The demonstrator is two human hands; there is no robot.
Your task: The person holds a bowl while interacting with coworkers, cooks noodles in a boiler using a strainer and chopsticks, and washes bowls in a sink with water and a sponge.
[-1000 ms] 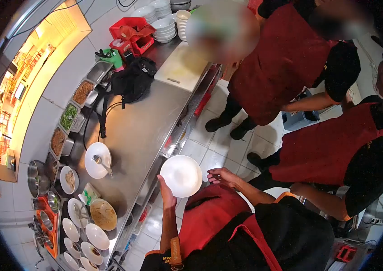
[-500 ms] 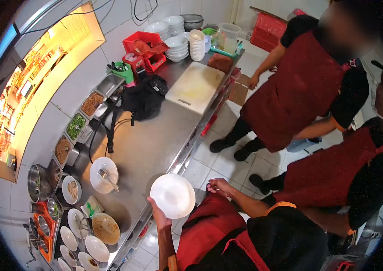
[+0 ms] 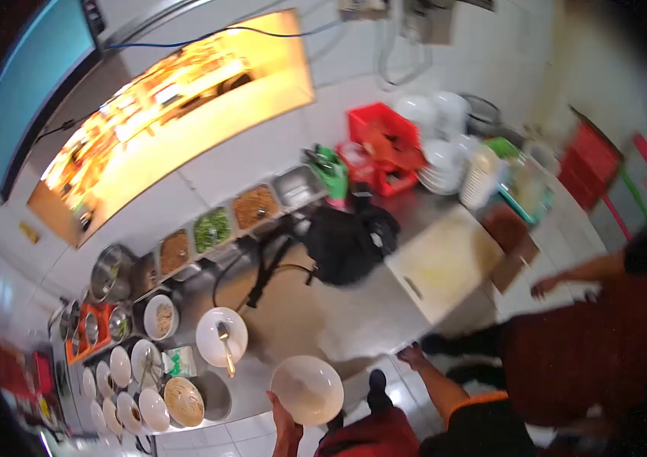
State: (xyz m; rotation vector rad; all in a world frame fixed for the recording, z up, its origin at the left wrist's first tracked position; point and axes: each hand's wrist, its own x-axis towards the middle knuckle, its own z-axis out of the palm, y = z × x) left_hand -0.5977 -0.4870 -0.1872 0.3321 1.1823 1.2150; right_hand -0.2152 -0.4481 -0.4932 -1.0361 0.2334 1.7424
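My left hand (image 3: 284,423) grips the rim of a plain white bowl (image 3: 308,390), tilted so its inside faces me, in front of the steel counter's edge. My right hand (image 3: 411,356) is held out beside the counter edge, with no object visible in it; its fingers look loosely apart, though slightly blurred. On the counter just beyond the held bowl stands another white bowl (image 3: 205,346) with cutlery (image 3: 226,346) resting in it. A bowl with brown residue (image 3: 185,402) and a green-and-white packet (image 3: 179,362) lie to the left.
Several used white bowls (image 3: 154,411) crowd the counter's left end. Metal food trays (image 3: 211,229) line the wall. A black bag (image 3: 342,244), a white cutting board (image 3: 445,263) and red baskets (image 3: 384,126) are farther right. A co-worker in a dark red apron (image 3: 582,358) stands at right.
My view has swung right and up, so the counter appears shifted and turned. The left hand still holds the white bowl, whose inside is now shaded. My right hand now appears closer to the counter edge.
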